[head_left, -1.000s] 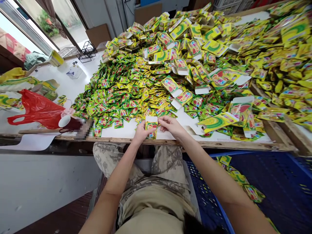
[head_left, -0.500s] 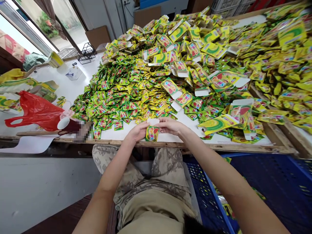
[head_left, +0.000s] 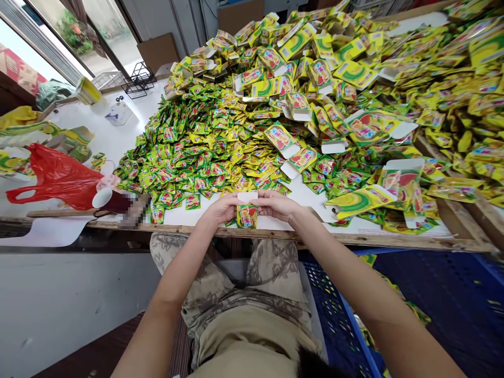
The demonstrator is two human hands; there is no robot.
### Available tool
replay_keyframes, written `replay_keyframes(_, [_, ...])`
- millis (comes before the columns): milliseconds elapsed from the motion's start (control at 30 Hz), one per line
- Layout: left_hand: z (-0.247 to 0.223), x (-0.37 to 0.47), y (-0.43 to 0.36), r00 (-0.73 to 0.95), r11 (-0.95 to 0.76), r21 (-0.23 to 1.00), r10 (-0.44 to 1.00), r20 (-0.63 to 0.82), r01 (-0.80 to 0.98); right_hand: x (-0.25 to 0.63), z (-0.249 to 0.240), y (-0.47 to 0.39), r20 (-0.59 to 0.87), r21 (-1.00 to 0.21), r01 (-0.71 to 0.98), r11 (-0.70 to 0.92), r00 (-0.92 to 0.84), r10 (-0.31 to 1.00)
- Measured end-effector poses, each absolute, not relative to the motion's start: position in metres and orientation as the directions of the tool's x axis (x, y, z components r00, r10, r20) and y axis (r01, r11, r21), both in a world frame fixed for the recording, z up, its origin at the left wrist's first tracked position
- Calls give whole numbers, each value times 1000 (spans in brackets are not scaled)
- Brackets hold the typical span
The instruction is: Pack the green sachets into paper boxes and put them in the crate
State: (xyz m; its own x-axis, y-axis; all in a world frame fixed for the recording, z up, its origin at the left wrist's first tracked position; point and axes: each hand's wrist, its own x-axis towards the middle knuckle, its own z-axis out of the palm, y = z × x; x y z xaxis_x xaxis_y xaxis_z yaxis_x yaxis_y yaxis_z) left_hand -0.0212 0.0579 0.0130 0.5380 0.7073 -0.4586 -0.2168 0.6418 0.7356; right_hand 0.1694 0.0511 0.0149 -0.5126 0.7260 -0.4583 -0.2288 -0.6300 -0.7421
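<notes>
A small green-and-yellow printed carton (head_left: 247, 216) with a white flap raised at its far end is held between my two hands at the table's front edge. My left hand (head_left: 225, 209) is closed on its left side, fingers curled at the flap. From the right, my right hand (head_left: 275, 205) grips the other side, thumb and fingers by the flap. Just beyond my hands lies a heap of small green and yellow sachets (head_left: 189, 152). Whether anything is inside the carton is hidden.
More printed cartons (head_left: 268, 86) are piled behind the sachets. An open-flapped carton (head_left: 403, 184) lies at the right. On the left are a red plastic bag (head_left: 65, 178) and a dark mug (head_left: 112, 202). A blue crate (head_left: 429, 294) stands below the table's right side.
The carton stays between my hands, and its white flap now shows wider and flatter between my fingers. The view has shifted slightly, moving the piles a little to the right.
</notes>
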Motion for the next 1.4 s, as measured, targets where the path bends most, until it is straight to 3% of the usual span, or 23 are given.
replay_keyframes(167, [14, -21, 48, 266, 401, 886, 903, -338, -234, 170, 19, 48, -373, -836, -205, -509, -470, 800])
replay_keyframes(333, [8, -23, 31, 157, 44, 993, 987, -25, -113, 174, 21, 40, -67, -993, -63, -96, -358, 931])
replay_keyframes(533, [4, -20, 25, 134, -25, 994, 990, 39, -108, 176, 20, 36, 55, -991, 90, 102, -415, 908])
replay_keyframes(767, [3, -18, 17, -21, -61, 990, 998, 59, -124, 173, 14, 37, 18, -999, 31, 34, -421, 907])
replay_keyframes(1000, [3, -22, 14, 58, 29, 992, 998, -22, -123, 173, 8, 34, -60, -992, -83, -99, -381, 923])
replay_keyframes(1167, [3, -23, 13, 59, -7, 1000, 998, 6, 12, 172, 6, 32, -69, -988, -109, -111, -326, 943])
replay_keyframes(1400, [22, -33, 17, 193, -87, 956, 981, 33, 279, 170, 10, 32, -48, -993, -90, -83, -333, 942])
